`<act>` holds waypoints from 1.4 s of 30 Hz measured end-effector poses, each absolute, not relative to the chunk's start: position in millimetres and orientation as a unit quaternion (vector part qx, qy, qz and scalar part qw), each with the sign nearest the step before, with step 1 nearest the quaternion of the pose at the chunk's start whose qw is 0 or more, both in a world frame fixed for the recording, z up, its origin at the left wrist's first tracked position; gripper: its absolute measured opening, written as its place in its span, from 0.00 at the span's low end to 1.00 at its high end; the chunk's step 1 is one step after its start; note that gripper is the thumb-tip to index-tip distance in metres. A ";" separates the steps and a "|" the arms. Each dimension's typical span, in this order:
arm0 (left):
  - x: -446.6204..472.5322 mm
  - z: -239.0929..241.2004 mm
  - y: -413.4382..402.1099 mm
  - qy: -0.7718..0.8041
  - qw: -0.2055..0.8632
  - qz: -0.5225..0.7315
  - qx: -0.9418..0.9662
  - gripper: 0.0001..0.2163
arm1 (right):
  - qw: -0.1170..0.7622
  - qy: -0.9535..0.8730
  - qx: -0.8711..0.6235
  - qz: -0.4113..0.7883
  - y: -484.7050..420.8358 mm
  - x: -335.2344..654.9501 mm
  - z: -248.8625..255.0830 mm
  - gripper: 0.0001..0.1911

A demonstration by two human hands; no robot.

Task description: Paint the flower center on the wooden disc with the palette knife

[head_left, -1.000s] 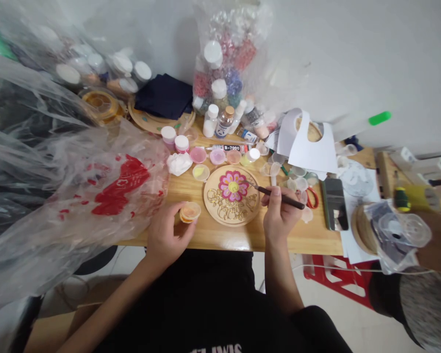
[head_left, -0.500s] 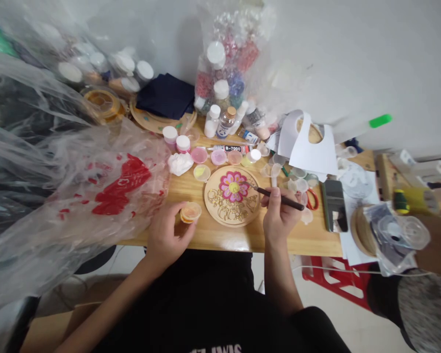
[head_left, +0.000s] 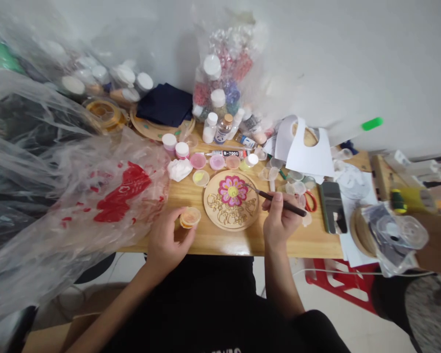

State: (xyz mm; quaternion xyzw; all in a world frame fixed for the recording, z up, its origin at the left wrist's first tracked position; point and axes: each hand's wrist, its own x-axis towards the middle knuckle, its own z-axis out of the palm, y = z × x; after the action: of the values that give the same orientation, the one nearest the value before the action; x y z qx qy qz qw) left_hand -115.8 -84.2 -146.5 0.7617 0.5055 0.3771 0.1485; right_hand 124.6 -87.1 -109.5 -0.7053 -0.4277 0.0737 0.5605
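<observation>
Between the thumb and fingers of my left hand [head_left: 171, 240] is a small clear cup [head_left: 190, 217] with orange-tinted contents, held at the left of a round wooden plaque [head_left: 231, 220]. A pink and magenta flower [head_left: 233, 190] with a yellow centre fills the plaque's upper part, above uncoloured gold-lined blossoms and leaves. My right hand [head_left: 282, 220] is closed around a dark-handled thin metal tool [head_left: 284, 203], which points left. Its narrow tip is over the flower's right edge; I cannot tell whether it touches.
Open cups of pink [head_left: 198, 161], lilac [head_left: 217, 162] and yellow [head_left: 200, 178] stand behind the plaque, near a crumpled tissue [head_left: 180, 169] and a B-7000 glue tube [head_left: 230, 153]. A phone [head_left: 332, 208] and red-handled scissors [head_left: 310, 201] lie right. Plastic sheeting [head_left: 77, 206] covers the left side.
The view has shifted slightly. Both hands keep their holds, and the tool's tip stays near the flower's right side, with its handle tilted a little lower.
</observation>
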 end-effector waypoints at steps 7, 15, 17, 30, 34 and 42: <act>-117.6 -148.7 -82.4 0.502 0.134 0.373 0.769 0.13 | 0.626 -0.393 -0.671 0.061 -84.1 121.8 -100.9 0.18; -120.0 -154.5 -79.9 0.496 0.124 0.384 0.769 0.13 | 0.800 -0.089 -0.541 0.245 -79.3 140.8 -88.0 0.19; -120.8 -154.7 -79.0 0.509 0.136 0.389 0.756 0.14 | 0.807 -0.068 -0.506 0.298 -86.3 147.2 -86.1 0.19; -99.9 -97.3 -62.6 0.429 0.420 0.349 0.720 0.14 | 0.805 -0.026 -0.428 0.410 -153.9 150.5 -99.1 0.19; -79.8 -66.2 -50.6 0.347 0.476 0.346 0.730 0.13 | 0.804 -0.068 -0.404 0.432 -152.6 147.4 -96.4 0.18; -67.2 -39.2 -15.5 0.291 0.620 0.316 0.656 0.25 | 0.785 -0.249 -0.341 0.454 -126.8 147.3 -51.7 0.14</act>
State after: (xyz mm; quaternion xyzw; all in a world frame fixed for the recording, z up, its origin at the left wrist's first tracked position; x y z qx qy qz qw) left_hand -67.2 -15.5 -39.2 0.6564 0.2909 0.3163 0.6201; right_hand 147.3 -126.8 -51.7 -0.3408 -0.2493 0.4540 0.7846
